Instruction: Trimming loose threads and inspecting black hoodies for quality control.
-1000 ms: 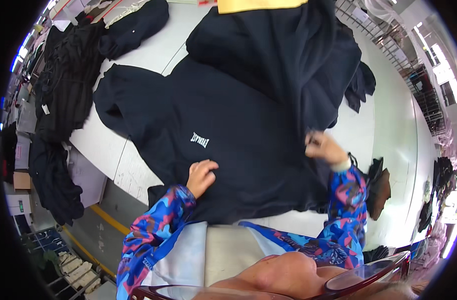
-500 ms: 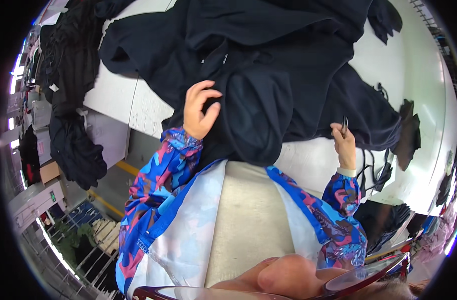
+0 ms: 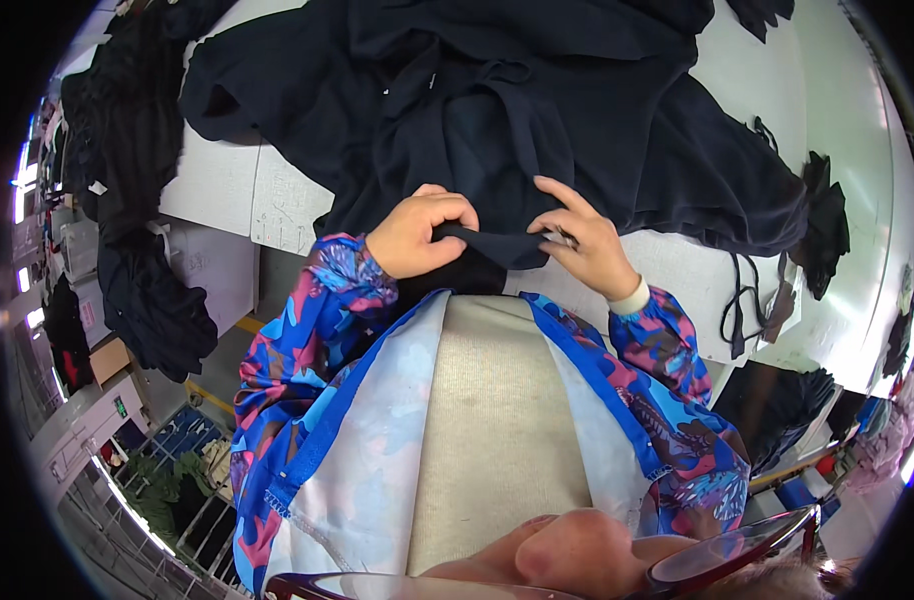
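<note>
In the head view, a dark navy fabric garment [image 3: 307, 100] lies spread over a white tabletop [image 3: 212, 185], its near edge drawn toward the wearer. At that edge, the left hand [image 3: 424, 232] pinches the folded fabric between thumb and fingers; the right hand [image 3: 589, 245] grips its other end, a small shiny metal tool [image 3: 560, 238], probably snips, tucked in the palm. Right of the garment hang thin black cord loops [image 3: 739, 310]. The tool's tip, partly hidden, could nick the fabric if the right fingers slipped; uneven pulling might stretch the edge.
</note>
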Available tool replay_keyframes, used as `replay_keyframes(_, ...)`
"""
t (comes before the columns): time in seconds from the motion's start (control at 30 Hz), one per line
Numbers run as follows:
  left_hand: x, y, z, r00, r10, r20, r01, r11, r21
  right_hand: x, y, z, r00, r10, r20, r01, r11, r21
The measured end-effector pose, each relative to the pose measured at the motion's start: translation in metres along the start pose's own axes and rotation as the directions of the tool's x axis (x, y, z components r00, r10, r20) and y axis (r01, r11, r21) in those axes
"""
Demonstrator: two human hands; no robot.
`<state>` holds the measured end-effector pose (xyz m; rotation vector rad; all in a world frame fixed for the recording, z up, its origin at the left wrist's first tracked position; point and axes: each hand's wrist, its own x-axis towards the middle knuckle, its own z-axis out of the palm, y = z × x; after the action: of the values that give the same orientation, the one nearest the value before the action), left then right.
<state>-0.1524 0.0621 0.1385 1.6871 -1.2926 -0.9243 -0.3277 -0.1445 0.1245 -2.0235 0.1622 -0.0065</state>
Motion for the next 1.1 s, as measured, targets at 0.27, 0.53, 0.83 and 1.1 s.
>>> replay_keyframes(0.27,0.006,0.032,0.004,0.985,-0.129,-0.111,0.133,0.991,0.028,0.038,-0.012,-0.001,0.989,0.06,0.137,-0.104,0.934,0.341)
replay_keyframes(0.53,0.018,0.021,0.017,0.909,-0.41,-0.074,0.315,0.793,-0.522,0.018,-0.014,-0.008,0.971,0.164,-0.175,-0.105,0.945,0.308)
replay_keyframes(0.83,0.021,0.019,0.018,0.909,-0.411,-0.067,0.316,0.786,-0.531,0.016,-0.022,-0.006,0.893,-0.273,-0.358,0.139,0.923,-0.358)
replay_keyframes(1.1,0.019,0.021,0.015,0.903,-0.429,0.001,0.375,0.789,-0.487,0.022,-0.025,-0.008,0.899,-0.314,-0.306,0.19,0.908,-0.373)
